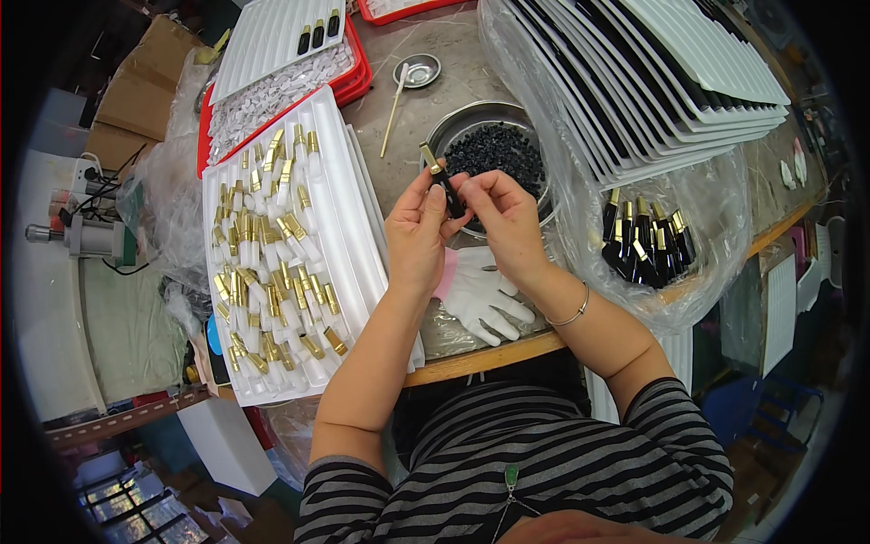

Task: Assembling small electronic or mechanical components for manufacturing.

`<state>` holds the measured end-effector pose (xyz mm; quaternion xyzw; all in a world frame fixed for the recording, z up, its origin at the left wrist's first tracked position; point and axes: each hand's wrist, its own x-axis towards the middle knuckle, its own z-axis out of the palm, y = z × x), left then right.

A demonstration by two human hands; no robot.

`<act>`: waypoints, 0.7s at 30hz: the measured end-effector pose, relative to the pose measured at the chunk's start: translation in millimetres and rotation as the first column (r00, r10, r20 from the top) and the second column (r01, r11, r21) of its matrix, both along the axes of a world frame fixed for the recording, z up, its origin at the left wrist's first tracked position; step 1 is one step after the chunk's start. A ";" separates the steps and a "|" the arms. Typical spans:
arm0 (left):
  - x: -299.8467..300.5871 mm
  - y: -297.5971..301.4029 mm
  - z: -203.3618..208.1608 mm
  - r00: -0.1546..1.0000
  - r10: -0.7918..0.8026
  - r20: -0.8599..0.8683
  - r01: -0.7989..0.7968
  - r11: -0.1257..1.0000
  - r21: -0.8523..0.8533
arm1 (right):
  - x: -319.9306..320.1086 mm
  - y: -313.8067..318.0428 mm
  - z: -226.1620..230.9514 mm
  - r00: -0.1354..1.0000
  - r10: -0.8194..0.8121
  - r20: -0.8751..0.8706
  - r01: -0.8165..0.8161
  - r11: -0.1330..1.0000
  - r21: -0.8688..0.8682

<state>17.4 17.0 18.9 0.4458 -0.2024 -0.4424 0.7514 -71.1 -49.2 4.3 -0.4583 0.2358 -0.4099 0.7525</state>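
My left hand [415, 234] is closed around a slim black piece with a gold neck [443, 179], holding it tilted, gold end up and away from me. The thumb and fingers of my right hand [510, 225] are pinched together at the piece's lower black end. Whether they hold a small part there is hidden by the fingertips. Just beyond both hands sits a round metal bowl [489, 111] with many small black bits [503, 150]. Beneath my wrists a white glove [471, 295] with a pink cuff lies on the table.
At left, a white ribbed tray [343, 181] carries many whitish pieces with gold necks [243, 227]. Behind it stands a red tray [364, 83] of small white parts. A small metal dish [421, 74] holds a stick's end. Right: stacked trays [671, 145] and black-and-gold pieces [657, 240] on plastic sheeting [725, 199].
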 end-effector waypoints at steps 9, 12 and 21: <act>-3.5 0.9 0.8 0.992 0.038 0.117 -0.044 0.998 0.051 | -1.2 -5.3 4.0 0.993 0.012 -0.121 -0.024 0.994 -0.104; -6.8 0.6 0.1 0.972 0.073 0.225 -0.085 0.995 0.043 | -3.0 -6.6 -1.3 0.988 0.009 -0.156 -0.039 0.980 -0.193; -7.7 3.0 -0.2 0.946 0.099 0.310 -0.125 0.990 0.066 | -1.9 -4.3 -6.0 0.988 0.038 -0.151 -0.071 0.973 -0.220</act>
